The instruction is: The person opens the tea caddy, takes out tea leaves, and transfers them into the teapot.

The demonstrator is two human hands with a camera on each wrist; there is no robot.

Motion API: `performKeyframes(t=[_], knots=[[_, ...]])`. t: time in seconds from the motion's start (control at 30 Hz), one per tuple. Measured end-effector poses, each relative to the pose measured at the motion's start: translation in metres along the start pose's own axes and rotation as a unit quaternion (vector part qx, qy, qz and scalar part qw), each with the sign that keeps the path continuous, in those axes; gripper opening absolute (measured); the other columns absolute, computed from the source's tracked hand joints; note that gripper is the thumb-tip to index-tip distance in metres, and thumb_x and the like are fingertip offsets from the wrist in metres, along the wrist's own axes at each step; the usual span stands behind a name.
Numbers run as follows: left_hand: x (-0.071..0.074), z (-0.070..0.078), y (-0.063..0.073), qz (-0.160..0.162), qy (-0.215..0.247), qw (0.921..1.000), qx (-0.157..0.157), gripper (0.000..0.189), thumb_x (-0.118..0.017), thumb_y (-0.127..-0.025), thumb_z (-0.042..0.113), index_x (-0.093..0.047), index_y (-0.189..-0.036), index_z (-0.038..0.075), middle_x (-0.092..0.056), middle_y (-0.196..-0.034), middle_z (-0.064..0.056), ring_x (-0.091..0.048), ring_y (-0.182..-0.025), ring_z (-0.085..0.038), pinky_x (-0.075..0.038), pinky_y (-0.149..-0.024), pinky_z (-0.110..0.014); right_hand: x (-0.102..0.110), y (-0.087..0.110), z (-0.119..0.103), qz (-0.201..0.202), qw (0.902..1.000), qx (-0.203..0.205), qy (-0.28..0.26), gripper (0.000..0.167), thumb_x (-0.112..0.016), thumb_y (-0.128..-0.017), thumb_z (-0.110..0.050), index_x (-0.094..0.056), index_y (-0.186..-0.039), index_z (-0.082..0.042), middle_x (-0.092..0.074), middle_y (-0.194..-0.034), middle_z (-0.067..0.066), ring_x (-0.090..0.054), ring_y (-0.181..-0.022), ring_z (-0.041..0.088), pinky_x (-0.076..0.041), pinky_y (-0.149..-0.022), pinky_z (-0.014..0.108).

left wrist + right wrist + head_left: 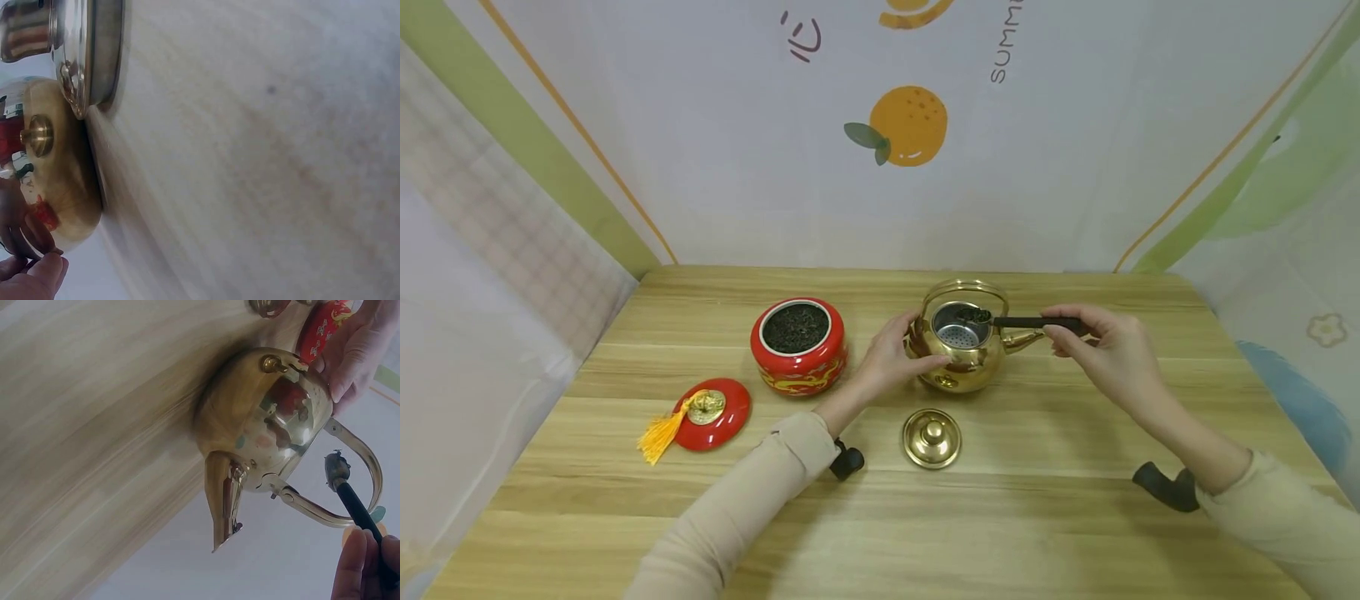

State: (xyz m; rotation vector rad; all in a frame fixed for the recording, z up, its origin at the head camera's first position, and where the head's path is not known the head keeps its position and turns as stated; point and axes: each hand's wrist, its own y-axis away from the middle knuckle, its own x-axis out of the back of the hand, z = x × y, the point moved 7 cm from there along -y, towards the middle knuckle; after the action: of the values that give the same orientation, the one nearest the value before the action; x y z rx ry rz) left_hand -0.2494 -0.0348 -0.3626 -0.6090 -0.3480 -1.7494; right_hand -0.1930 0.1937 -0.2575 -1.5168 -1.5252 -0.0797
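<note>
The black-handled scoop (1022,322) lies with its leaf-filled bowl over the mouth of the gold teapot (962,373), its long axis running sideways from the right hand (1108,346), roughly in line with the spout (1024,339) below. The right hand pinches the handle's outer end; the left hand (898,354) grips the pot's opposite side, thumb in front, and is the nearer to the pot. The scoop's bowl carries a heap of dark, ragged leaves; the polished pot shows a perforated strainer (960,337) inside and its bail handle (964,285) raised. The gold lid (932,438) lies nearer the person, while the leaf-filled red jar (801,358) and its tasselled red lid (722,429) are farther left.
</note>
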Motion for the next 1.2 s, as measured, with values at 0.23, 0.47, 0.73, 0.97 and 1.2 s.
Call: performKeyframes(t=[0.23,0.47,0.73,0.97,1.2], knots=[[-0.001,0.001,0.001,0.003,0.005,1.0,-0.003,0.084,-0.079,-0.075,0.032,-0.036,-0.143,0.005,-0.041,-0.144,-0.014,-0.04,-0.132,-0.029,-0.036,-0.108,-0.043,-0.001,-0.004,0.0,-0.016,0.9998,-0.011,-0.007,0.019,-0.068,-0.082,0.003,-0.069,-0.101,0.002,-0.07,-0.074,0.015,-0.057,-0.059,-0.013,-0.047,-0.049,0.009],[0.0,-0.001,0.001,0.002,0.008,1.0,0.001,0.084,-0.079,-0.076,0.033,-0.036,-0.143,0.006,-0.041,-0.145,-0.014,-0.039,-0.132,-0.03,-0.035,-0.108,-0.043,-0.004,-0.011,-0.004,-0.041,0.9987,-0.009,0.03,0.015,-0.067,-0.085,-0.004,-0.07,-0.1,-0.003,-0.07,-0.069,0.008,-0.056,-0.057,-0.011,-0.041,-0.042,0.014],[0.0,-0.002,0.0,-0.005,0.008,1.0,0.002,0.084,-0.078,-0.076,0.032,-0.035,-0.144,0.006,-0.041,-0.145,-0.014,-0.042,-0.13,-0.03,-0.038,-0.106,-0.042,-0.008,-0.015,-0.005,-0.06,0.9978,-0.019,0.023,0.014,-0.067,-0.086,-0.006,-0.07,-0.1,-0.003,-0.069,-0.068,0.006,-0.058,-0.057,-0.006,-0.043,-0.044,0.015],[0.0,-0.002,0.001,-0.005,0.012,0.9999,0.004,0.083,-0.078,-0.077,0.032,-0.036,-0.143,0.007,-0.042,-0.144,-0.013,-0.042,-0.129,-0.029,-0.038,-0.106,-0.043,-0.009,-0.02,-0.009,-0.063,0.9979,-0.009,0.006,0.013,-0.068,-0.084,-0.002,-0.07,-0.097,-0.001,-0.068,-0.067,0.008,-0.057,-0.056,-0.007,-0.044,-0.044,0.013],[0.0,-0.004,0.001,-0.008,0.013,0.9998,0.014,0.083,-0.078,-0.076,0.033,-0.036,-0.144,0.009,-0.041,-0.145,-0.011,-0.04,-0.131,-0.028,-0.036,-0.108,-0.043,-0.01,-0.021,-0.009,-0.078,0.9968,-0.019,-0.001,0.014,-0.067,-0.086,-0.004,-0.069,-0.099,-0.001,-0.068,-0.071,0.013,-0.058,-0.056,-0.005,-0.043,-0.043,0.015]])
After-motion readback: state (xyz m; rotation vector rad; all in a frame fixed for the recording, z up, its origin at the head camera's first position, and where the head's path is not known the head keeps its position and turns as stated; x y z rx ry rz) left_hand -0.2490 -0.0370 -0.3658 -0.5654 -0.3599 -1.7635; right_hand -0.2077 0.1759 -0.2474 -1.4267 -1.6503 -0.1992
